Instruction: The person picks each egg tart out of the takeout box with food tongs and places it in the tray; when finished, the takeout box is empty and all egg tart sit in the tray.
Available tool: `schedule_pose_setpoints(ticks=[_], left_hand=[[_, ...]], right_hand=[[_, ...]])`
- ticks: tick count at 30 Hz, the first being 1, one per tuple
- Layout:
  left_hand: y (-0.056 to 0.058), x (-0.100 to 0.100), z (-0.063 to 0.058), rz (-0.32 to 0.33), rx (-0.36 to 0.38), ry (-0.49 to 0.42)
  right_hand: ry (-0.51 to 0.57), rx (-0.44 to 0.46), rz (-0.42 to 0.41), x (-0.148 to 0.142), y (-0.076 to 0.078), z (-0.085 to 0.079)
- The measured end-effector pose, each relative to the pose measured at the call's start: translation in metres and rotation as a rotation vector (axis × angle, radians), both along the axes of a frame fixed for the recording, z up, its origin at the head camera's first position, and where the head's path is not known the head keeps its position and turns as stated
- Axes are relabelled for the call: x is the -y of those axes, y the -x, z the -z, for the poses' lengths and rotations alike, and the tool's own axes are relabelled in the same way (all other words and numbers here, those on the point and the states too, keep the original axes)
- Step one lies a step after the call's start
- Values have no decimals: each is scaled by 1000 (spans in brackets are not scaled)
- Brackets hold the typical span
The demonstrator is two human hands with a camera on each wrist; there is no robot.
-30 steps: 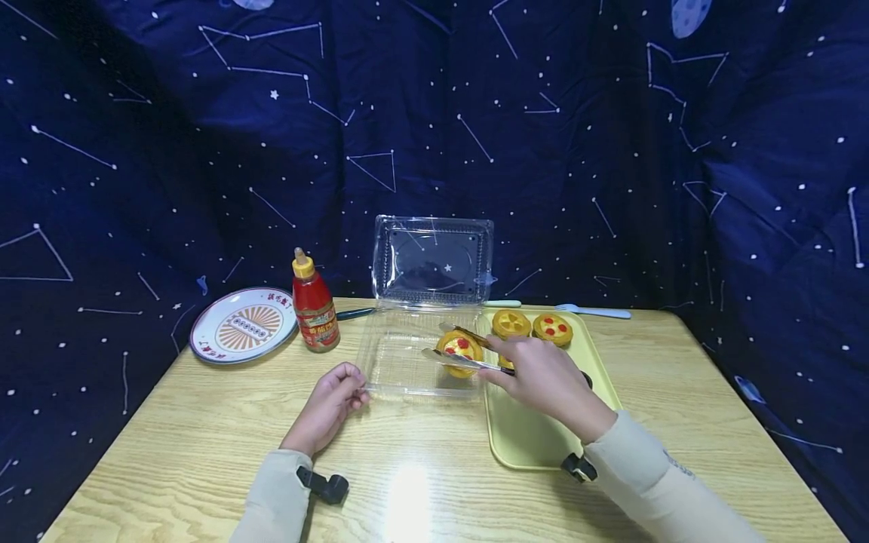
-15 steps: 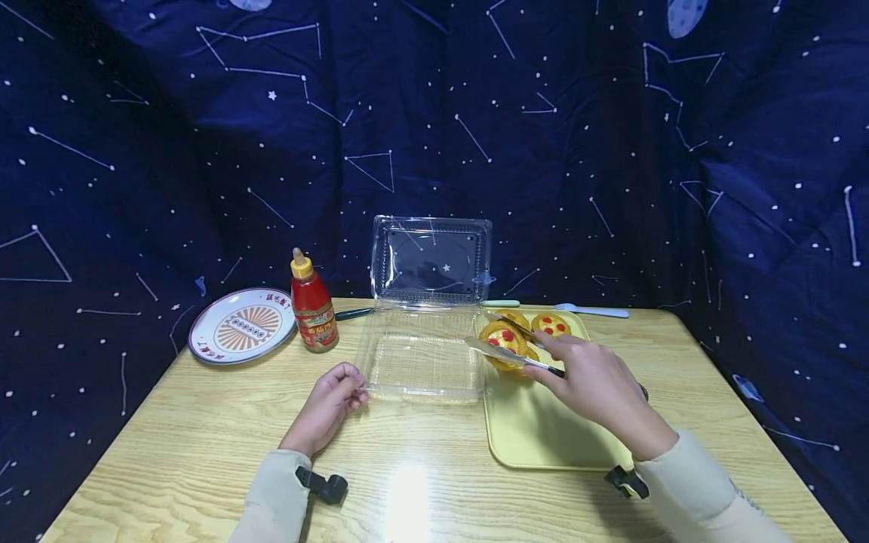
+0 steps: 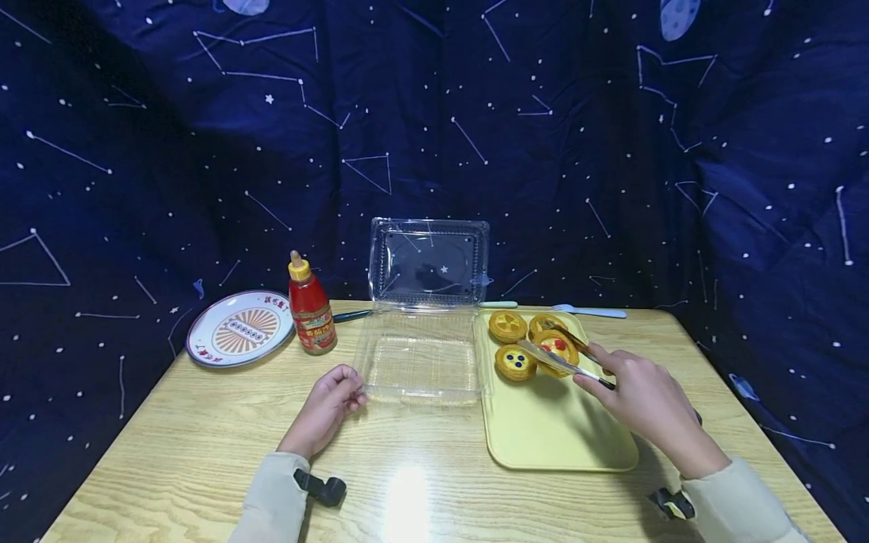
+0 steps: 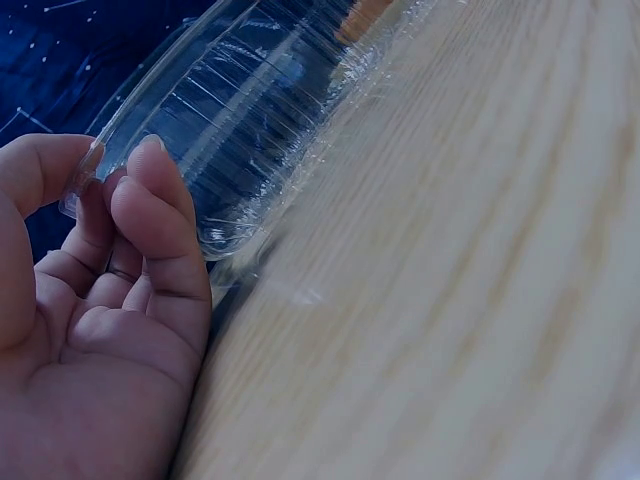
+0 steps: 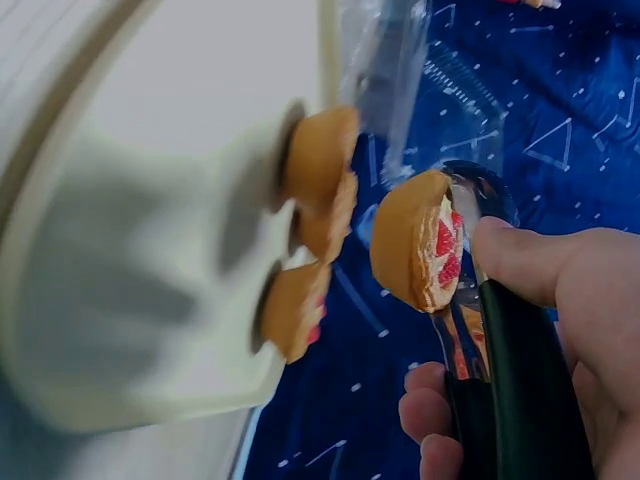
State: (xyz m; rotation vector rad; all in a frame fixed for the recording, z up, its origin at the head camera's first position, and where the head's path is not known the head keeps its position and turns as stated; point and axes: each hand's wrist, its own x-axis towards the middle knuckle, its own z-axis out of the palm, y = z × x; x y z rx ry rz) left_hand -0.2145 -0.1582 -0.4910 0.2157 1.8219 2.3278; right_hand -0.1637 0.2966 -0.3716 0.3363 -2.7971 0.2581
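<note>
My right hand [image 3: 641,396] grips the black handles of metal tongs [image 5: 530,380]. Between the tong blades is an egg tart with red toppings [image 5: 412,245], lifted over the yellow tray [image 3: 550,437]. On that tray sit a plain yellow tart [image 3: 508,326], a tart with dark blue dots [image 3: 514,365] and a third tart [image 3: 541,323], partly hidden behind the held one. My left hand [image 3: 327,407] pinches the front left corner of a clear plastic clamshell box [image 3: 424,369], whose lid stands up at the back. In the left wrist view, thumb and fingers meet at the rim.
Left of the box stand a red sauce bottle [image 3: 313,313] with a yellow cap and a patterned plate [image 3: 241,329]. A dark pen-like item [image 3: 351,315] lies behind. A blue fork [image 3: 591,311] and a pale green handle [image 3: 498,305] lie along the table's back edge.
My right hand has moved rightward, carrying the tongs and red-topped tart from over the clear box to over the tray. The blue-dotted tart has come into view. My left hand stays at the box corner.
</note>
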Motion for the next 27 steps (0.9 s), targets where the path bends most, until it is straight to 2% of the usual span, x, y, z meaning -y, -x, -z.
schedule_pose_setpoints(ticks=[9, 16, 27], left_hand=[[-1, 0, 0, -6, 16, 2], [0, -1, 0, -18, 15, 7], [0, 0, -1, -10, 12, 11]], right_hand=[[8, 18, 44, -22, 7, 21], [-1, 58, 60, -29, 14, 35], [-7, 103, 77, -33, 21, 45]])
